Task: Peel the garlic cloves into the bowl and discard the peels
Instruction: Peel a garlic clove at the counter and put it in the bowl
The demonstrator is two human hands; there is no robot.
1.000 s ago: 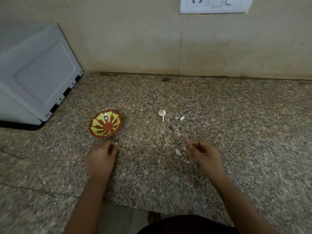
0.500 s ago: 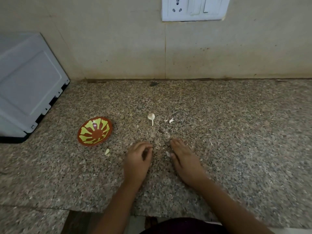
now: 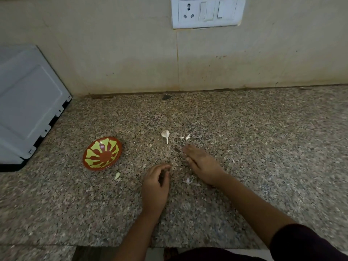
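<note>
A small red bowl (image 3: 102, 155) with a yellow-green pattern sits on the granite counter (image 3: 263, 157), left of my hands. A peeled garlic clove (image 3: 117, 175) lies just below the bowl. A garlic remnant with a stem (image 3: 165, 135) and small peel bits (image 3: 187, 137) lie farther back. My left hand (image 3: 155, 185) rests on the counter with loosely curled fingers and holds nothing. My right hand (image 3: 202, 163) lies flat, fingers straight, pressing on the counter just below the peel bits. A pale peel scrap (image 3: 188, 180) lies between my hands.
A grey appliance (image 3: 28, 102) stands at the left against the tiled wall. A white socket and switch plate (image 3: 207, 12) is on the wall above. The counter's front edge runs along the bottom of the view.
My left hand left the clove by the bowl and came to the middle. My right hand flattened and slid forward over the counter toward the peel bits.
</note>
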